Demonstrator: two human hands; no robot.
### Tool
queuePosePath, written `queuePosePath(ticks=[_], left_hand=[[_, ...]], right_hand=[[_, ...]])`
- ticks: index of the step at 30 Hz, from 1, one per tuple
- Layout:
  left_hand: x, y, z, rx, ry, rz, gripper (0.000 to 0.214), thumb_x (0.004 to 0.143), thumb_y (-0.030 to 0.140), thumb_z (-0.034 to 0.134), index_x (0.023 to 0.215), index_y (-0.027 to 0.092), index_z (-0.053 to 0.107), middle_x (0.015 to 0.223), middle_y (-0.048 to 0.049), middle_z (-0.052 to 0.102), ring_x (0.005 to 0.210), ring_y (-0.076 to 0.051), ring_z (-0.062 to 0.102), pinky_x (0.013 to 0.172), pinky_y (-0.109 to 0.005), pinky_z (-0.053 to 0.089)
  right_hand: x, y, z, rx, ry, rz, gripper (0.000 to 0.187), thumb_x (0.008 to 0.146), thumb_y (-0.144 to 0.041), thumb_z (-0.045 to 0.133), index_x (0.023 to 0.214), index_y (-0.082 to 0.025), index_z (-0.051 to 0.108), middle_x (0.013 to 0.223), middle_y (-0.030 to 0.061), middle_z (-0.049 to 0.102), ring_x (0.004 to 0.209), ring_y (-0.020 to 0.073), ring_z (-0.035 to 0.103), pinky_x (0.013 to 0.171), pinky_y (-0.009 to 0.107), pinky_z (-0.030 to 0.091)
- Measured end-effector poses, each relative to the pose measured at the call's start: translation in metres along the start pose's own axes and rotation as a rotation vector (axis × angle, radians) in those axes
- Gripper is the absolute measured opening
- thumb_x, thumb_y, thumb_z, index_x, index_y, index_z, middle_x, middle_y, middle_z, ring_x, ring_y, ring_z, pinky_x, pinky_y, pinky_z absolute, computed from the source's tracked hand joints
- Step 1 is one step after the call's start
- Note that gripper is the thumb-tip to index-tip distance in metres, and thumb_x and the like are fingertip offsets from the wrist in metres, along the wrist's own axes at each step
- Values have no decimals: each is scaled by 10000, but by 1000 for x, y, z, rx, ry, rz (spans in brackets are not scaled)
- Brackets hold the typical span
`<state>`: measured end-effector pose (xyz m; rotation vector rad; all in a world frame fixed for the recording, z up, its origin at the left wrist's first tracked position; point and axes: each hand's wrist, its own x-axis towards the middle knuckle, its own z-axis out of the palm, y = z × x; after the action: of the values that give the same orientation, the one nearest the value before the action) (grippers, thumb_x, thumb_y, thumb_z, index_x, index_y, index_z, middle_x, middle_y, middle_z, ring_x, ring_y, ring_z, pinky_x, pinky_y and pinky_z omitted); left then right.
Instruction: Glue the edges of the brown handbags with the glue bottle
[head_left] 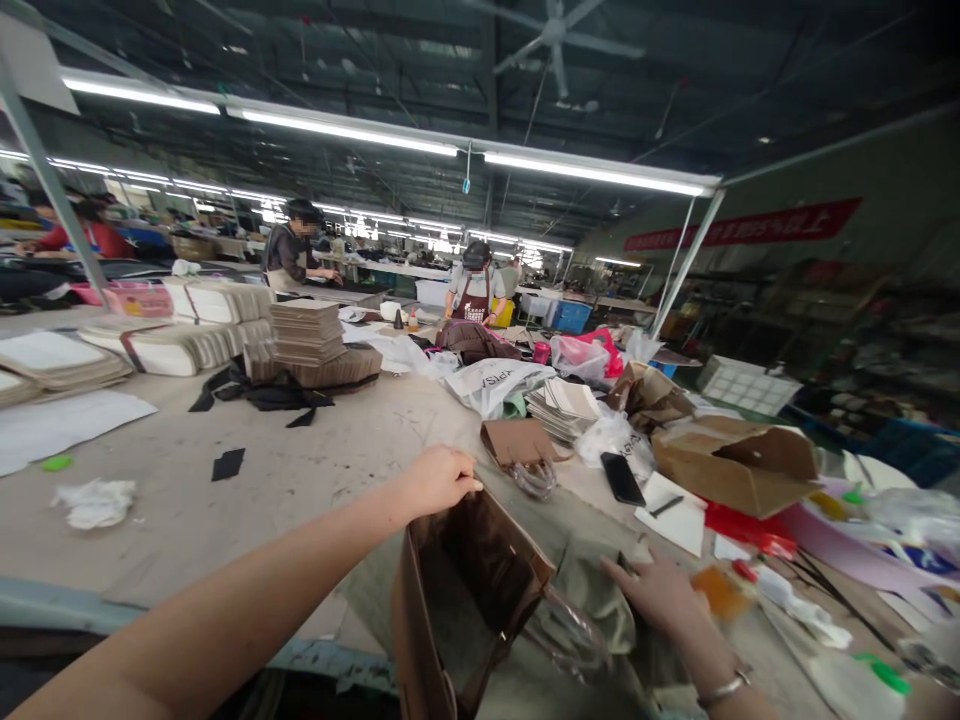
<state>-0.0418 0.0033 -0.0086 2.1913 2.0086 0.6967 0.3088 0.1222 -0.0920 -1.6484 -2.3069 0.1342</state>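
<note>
A brown handbag (480, 565) stands with its mouth open at the front edge of the table, its lower part cut off by the frame. My left hand (442, 482) is closed on the bag's far upper corner. A plastic-wrapped handle (574, 630) hangs at the bag's right side. To the right, my right hand (661, 597) is over a grey-green cloth (592, 570), fingers apart and slightly blurred; I see nothing held in it. Beyond the bag lies a brown leather-like piece (517, 440) with a wrapped handle.
Stacked brown pieces (306, 335) and pale bundles (217, 300) stand at back left. A phone (621, 478), a paper bag (731, 460), an orange-liquid bottle (726, 590) and a green-capped container (862, 685) are on the right. Co-workers (476, 285) work beyond.
</note>
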Motion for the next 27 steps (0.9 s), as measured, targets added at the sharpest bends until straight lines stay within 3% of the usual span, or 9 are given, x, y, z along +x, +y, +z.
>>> queuePosePath(ticks=[2, 3, 6, 9, 12, 15, 18, 22, 27], left_hand=[[0, 0, 0, 9, 10, 9, 154, 795, 324, 611, 730, 209, 689, 851, -23, 715, 812, -178, 633, 763, -264, 437], [0, 0, 1, 14, 17, 12, 143, 790, 319, 618, 733, 205, 684, 837, -21, 712, 786, -174, 631, 740, -264, 433], [1, 2, 0, 31, 37, 19, 136, 779, 319, 634, 736, 193, 663, 807, -19, 702, 746, -169, 622, 694, -264, 420], [1, 6, -5, 28, 43, 2, 181, 781, 373, 627, 761, 194, 648, 808, -20, 693, 758, -177, 620, 690, -272, 423], [-6, 10, -13, -21, 72, -62, 313, 802, 482, 561, 906, 196, 637, 905, -45, 693, 837, -206, 628, 756, -305, 444], [-21, 13, -23, -45, 24, -142, 651, 722, 571, 605, 1224, 168, 506, 1179, -124, 622, 1039, -275, 589, 864, -367, 440], [-39, 12, -30, 6, -102, -144, 928, 621, 446, 727, 1403, 171, 309, 1346, -160, 504, 1170, -326, 510, 930, -402, 410], [-51, 1, -39, 53, -270, -182, 772, 726, 197, 567, 1439, 213, 274, 1186, -122, 636, 1058, -307, 585, 856, -387, 435], [-45, 1, -47, 74, -294, 21, 681, 712, 130, 532, 1369, 261, 407, 1275, -56, 588, 1112, -264, 553, 915, -335, 398]], right_hand=[[-1, -31, -16, 73, -11, -32, 485, 758, -541, 568, 1022, -160, 712, 1345, 195, 499, 1184, 361, 509, 955, 517, 393], [-2, -51, -25, 168, -19, -123, 517, 800, -512, 532, 1128, -133, 660, 1364, 195, 479, 1199, 326, 503, 976, 470, 395], [-9, -120, -51, 469, -156, -346, 595, 835, -526, 507, 1299, -154, 517, 1246, 145, 596, 1037, 244, 615, 867, 367, 479], [-13, -179, -59, 331, -158, -453, 524, 759, -542, 615, 1142, -184, 621, 1053, 97, 688, 928, 231, 639, 789, 317, 473], [-9, -210, -51, 141, -156, -475, 325, 771, -460, 633, 958, -198, 678, 898, 69, 718, 856, 218, 657, 715, 276, 451], [0, -216, -41, 15, -158, -485, 270, 838, -399, 558, 828, -177, 711, 804, 103, 724, 796, 222, 672, 671, 276, 439], [4, -208, -39, -37, -134, -495, 306, 866, -392, 516, 782, -183, 722, 790, 109, 726, 783, 222, 671, 669, 279, 437], [-5, -193, -48, -39, -170, -486, 279, 855, -399, 534, 765, -214, 722, 760, 66, 725, 738, 203, 657, 643, 269, 425], [-21, -181, -54, -8, -160, -495, 282, 854, -406, 537, 728, -219, 707, 720, 36, 712, 691, 182, 640, 608, 258, 397]])
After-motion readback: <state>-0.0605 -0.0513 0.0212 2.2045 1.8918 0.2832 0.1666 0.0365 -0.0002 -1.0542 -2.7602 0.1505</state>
